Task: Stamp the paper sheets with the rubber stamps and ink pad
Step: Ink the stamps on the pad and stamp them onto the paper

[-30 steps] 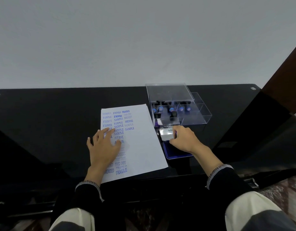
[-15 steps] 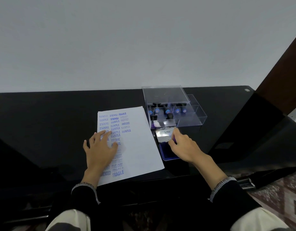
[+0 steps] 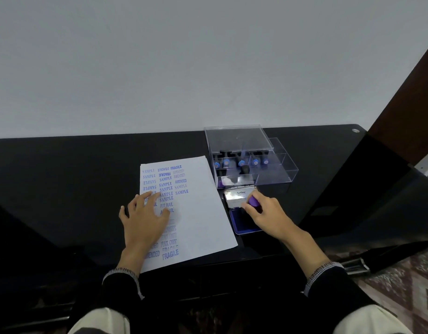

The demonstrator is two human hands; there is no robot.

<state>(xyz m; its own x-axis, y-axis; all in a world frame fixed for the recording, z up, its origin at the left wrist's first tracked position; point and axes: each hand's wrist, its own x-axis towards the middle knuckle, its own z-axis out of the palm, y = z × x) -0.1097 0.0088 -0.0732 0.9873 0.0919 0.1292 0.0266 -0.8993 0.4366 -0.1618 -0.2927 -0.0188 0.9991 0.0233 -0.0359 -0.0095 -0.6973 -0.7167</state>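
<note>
I'm inking: my right hand (image 3: 263, 213) pinches the stamp (image 3: 253, 201) over the ink pad (image 3: 244, 222), just right of the paper (image 3: 201, 213). My left hand (image 3: 145, 218), fingers spread, presses it flat. Next, carry it to blank space.

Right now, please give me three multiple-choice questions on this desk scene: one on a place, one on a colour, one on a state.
1. Where is the ink pad?
A. right of the paper
B. on the paper
C. inside the clear box

2. What colour is the stamp handle in the right hand?
A. red
B. purple
C. green

3. How is the left hand?
A. closed in a fist
B. lifted in the air
C. flat on the paper

Answers:
1 A: it lies beside the paper.
2 B: purple shows between the fingers.
3 C: it lies spread on the sheet.
</note>
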